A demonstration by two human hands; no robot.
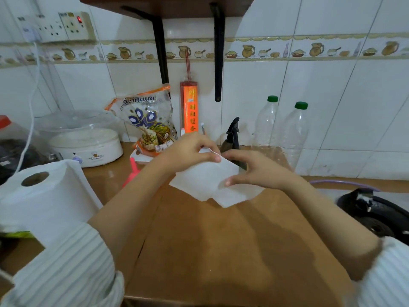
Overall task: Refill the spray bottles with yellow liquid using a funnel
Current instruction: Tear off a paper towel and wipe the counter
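2 hands meet over the brown worktop (221, 251), which fills the lower picture. Largest on it is the paper-towel roll (44, 196) at the near left, then 2 clear bottles with green caps (294, 134) against the tiled wall at the right, both looking empty. A white paper sheet (208, 185) lies spread at the middle of the worktop, with its far edge lifted. The left hand (188, 151) pinches the sheet's top corner between curled fingers, and the right hand (259, 171) holds its right edge between thumb and forefinger. Just behind the sheet stands the spray bottle (232, 140), dark, with a black trigger head screwed on; the hands hide its lower body. A pink piece (132, 171) shows just left of the left forearm and may be the funnel, though too little shows to be sure. No yellow liquid is in view. Judged from this, the step is wiping or laying down paper, not pouring. The next move calls for putting the sheet down, unscrewing the trigger head and seating the funnel in the neck.
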